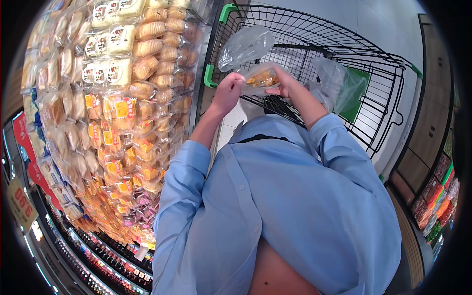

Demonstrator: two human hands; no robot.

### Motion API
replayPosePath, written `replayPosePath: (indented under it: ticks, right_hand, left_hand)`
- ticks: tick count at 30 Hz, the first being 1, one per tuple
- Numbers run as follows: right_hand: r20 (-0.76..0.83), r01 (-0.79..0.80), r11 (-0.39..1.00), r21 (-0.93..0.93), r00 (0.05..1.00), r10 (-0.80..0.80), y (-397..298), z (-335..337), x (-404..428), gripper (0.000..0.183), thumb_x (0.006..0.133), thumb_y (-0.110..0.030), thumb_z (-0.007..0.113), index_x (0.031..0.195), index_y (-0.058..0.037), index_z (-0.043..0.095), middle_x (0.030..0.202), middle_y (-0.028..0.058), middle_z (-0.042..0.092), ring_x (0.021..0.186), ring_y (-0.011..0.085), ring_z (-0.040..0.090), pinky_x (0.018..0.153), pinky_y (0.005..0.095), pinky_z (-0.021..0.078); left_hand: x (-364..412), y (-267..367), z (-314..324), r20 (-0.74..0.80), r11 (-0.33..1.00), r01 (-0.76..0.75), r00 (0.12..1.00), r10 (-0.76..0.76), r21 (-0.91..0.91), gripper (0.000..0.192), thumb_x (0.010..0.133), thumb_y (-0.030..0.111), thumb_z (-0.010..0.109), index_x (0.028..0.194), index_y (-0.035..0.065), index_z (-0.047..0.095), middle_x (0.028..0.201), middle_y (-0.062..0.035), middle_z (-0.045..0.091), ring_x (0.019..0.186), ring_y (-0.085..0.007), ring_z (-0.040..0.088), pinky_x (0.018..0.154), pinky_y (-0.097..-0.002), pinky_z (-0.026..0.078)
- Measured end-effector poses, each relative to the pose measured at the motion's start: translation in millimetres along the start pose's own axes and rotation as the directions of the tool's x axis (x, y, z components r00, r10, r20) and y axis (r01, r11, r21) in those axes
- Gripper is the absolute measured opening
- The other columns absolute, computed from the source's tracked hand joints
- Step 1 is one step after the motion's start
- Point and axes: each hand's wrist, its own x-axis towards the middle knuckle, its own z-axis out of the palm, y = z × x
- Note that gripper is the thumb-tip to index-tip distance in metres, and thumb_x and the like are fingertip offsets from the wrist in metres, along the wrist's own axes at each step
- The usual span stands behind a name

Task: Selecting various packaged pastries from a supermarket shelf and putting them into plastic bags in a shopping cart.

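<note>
Both my hands are on a clear plastic bag (254, 70) with several packaged yellow-orange baked goods (262, 79) inside. My left hand (229, 91) pinches the bag's left edge between thumb and fingers. On the other side my right hand (285, 84) grips the bag, with its fingers spread around the edge. The bag is over the near side of a black wire shopping cart (306, 22). Farther into the cart lies a puffed-up clear plastic bag (247, 46). More clear plastic bags (330, 81) rest by a green panel (356, 96) at the cart's right end.
A tall heaped display of packaged bread and cakes (143, 70) rises close on my left. Beyond it are shelves of small goods (92, 269) and a price sign (22, 204). Wood-faced cabinets (431, 92) stand on the right, past the pale tiled floor (379, 14).
</note>
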Motion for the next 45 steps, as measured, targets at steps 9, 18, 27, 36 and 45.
replayPosePath:
  ticks: [9,18,27,36,45]
  right_hand:
    - [-0.14,0.011,0.993,-0.121,0.99,-0.028,28,-7,5,0.071,0.093,-0.061,0.049,0.142,-0.0099,0.042,0.117,0.0279,0.058,0.071,0.0264,0.069,0.058,0.0345,0.0609]
    - [-0.155,0.19,0.943,-0.274,0.959,-0.239,44,5,-5,0.067,0.095,-0.052,0.056,0.127,0.0065,0.051,0.1,0.0176,0.064,0.082,0.0215,0.067,0.07,0.0291,0.0584]
    - [0.1,0.261,0.512,-0.819,0.942,-0.32,68,13,15,0.044,0.09,-0.038,0.063,0.104,0.0031,0.067,0.092,0.0103,0.068,0.086,0.0172,0.063,0.079,0.032,0.0493]
    - [0.206,0.299,0.667,-0.682,0.954,-0.217,69,4,24,0.029,0.089,-0.033,0.068,0.094,-0.0046,0.069,0.082,0.0002,0.063,0.076,0.0113,0.055,0.072,0.0298,0.0465]
    - [0.214,0.348,0.351,-0.869,0.905,-0.368,58,7,28,0.034,0.084,-0.034,0.073,0.096,-0.0026,0.069,0.084,0.0096,0.069,0.077,0.0193,0.066,0.073,0.0343,0.0514]
  left_hand:
    - [6,-19,-26,-0.375,0.938,-0.066,0.906,0.199,0.34,0.015,0.098,0.015,0.053,0.099,0.0021,0.061,0.074,-0.0027,0.056,0.067,-0.0116,0.052,0.064,-0.029,0.045]
    - [42,-21,-39,-0.373,0.924,0.025,0.919,0.129,0.381,0.017,0.097,0.015,0.054,0.103,0.0033,0.065,0.078,-0.0043,0.063,0.068,-0.0117,0.06,0.067,-0.0288,0.048]
    - [22,-44,-26,-0.378,0.849,0.115,0.92,0.105,0.516,0.034,0.085,0.005,0.058,0.119,0.0066,0.058,0.094,-0.0166,0.063,0.092,-0.0332,0.062,0.086,-0.0431,0.05]
    - [-9,-32,-20,-0.316,0.896,0.312,0.925,-0.21,0.317,0.054,0.086,0.017,0.068,0.136,0.008,0.05,0.115,-0.0154,0.061,0.09,-0.0251,0.066,0.085,-0.0367,0.053]
    - [-38,-51,-17,-0.242,0.971,0.133,0.967,-0.083,0.197,0.039,0.093,0.015,0.064,0.13,0.0035,0.055,0.107,-0.0101,0.066,0.086,-0.015,0.066,0.078,-0.0297,0.053]
